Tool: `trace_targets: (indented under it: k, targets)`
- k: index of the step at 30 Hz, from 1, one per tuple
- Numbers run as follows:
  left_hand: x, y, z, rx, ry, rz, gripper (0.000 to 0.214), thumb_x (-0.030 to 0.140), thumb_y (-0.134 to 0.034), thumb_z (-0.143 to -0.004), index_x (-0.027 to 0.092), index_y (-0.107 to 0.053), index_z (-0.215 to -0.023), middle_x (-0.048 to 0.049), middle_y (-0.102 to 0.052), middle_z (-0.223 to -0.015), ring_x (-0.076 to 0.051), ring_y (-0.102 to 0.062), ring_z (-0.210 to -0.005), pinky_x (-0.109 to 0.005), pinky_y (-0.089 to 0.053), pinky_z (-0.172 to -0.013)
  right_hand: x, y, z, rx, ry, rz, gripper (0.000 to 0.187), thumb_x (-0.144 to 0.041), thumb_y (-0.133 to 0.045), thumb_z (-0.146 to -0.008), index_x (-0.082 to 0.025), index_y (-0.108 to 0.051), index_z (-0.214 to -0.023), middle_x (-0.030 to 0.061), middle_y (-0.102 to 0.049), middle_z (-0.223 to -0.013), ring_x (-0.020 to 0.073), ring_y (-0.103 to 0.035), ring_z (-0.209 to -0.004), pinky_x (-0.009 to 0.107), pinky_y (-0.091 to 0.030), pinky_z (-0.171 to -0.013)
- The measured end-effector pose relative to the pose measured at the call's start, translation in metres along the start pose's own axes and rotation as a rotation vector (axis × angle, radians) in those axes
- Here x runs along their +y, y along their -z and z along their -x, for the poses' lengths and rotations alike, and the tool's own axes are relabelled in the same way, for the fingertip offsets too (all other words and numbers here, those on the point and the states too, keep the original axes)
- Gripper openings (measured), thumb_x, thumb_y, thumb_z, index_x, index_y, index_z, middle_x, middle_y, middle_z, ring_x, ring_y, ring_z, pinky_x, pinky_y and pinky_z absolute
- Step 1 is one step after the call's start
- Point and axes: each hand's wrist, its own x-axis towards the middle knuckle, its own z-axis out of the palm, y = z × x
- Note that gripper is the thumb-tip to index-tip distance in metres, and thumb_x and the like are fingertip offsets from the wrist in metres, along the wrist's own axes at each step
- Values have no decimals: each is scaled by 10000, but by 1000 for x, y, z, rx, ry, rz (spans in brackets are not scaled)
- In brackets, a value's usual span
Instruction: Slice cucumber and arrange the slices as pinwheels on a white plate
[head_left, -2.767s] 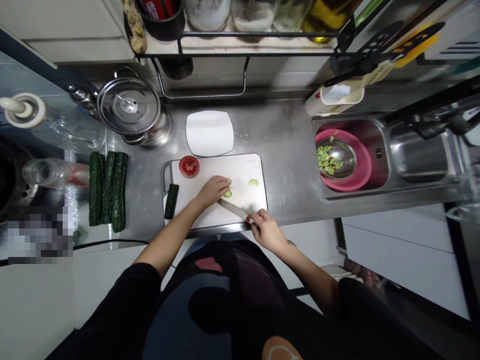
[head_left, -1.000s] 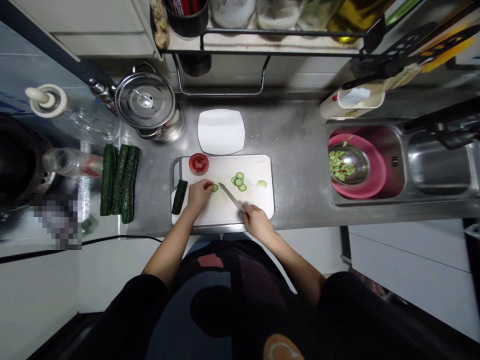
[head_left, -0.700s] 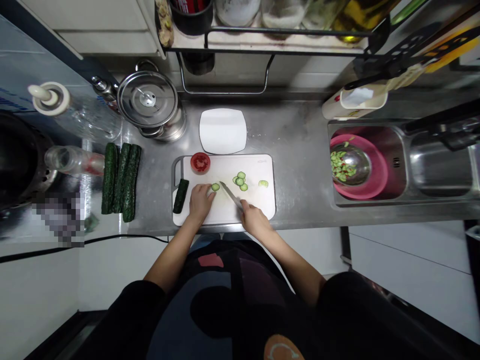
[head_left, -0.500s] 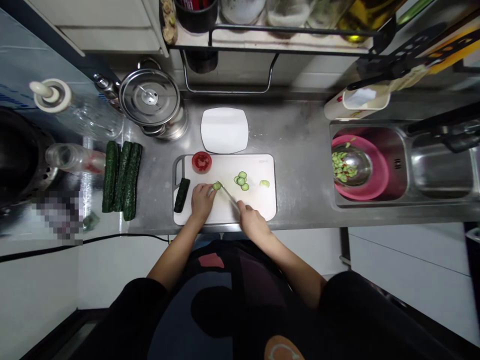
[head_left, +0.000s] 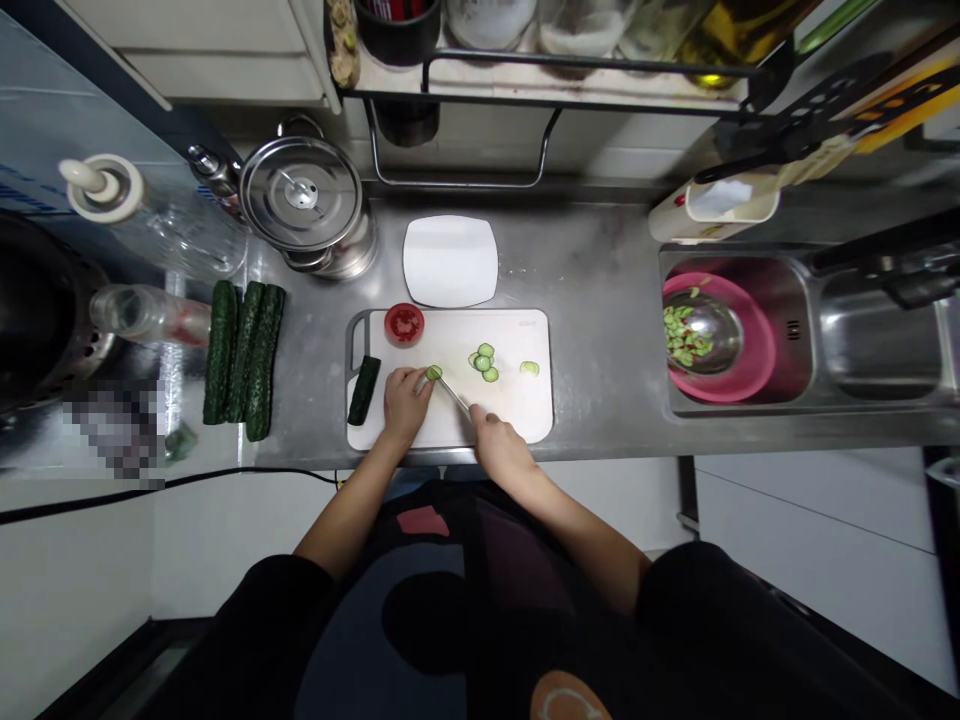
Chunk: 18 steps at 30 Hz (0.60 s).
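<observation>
My left hand (head_left: 406, 405) is closed on a cut piece of cucumber (head_left: 433, 373) over the white cutting board (head_left: 502, 420). My right hand (head_left: 501, 445) grips a knife (head_left: 454, 394), whose blade tip reaches the cucumber's cut face. Several cucumber slices (head_left: 484, 362) lie in a cluster right of the blade, and a single slice (head_left: 529, 368) rests farther right. At the board's left side lies a dark green cucumber length (head_left: 364, 390). A halved tomato (head_left: 404, 325) sits cut face up near the board's far left corner.
Behind the board is a white plate (head_left: 450, 262). Three whole cucumbers (head_left: 244, 355) lie left of it, near a lidded steel pot (head_left: 301, 195). The sink at right holds a pink basin (head_left: 757, 345) with a bowl of chopped pieces. A rack (head_left: 585, 90) with jars overhangs the back.
My right hand and the knife have shifted slightly left, bringing the blade against the cucumber piece. My left hand has barely moved.
</observation>
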Motion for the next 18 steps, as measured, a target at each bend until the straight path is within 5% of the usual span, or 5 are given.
trace_targets:
  k: [18]
  targets:
    - [9,8,-3,-84,60,-23,187,185,-635,-805,199,-686,-984,-55,-619,-928,-194,-581,-936,-329,-471,-903,-4,7,-5,-50,13,-114,486,-35,-276,-916,-193,-394,-1360,128,-630,-1039,199,-621,-1032,257,-455,-818]
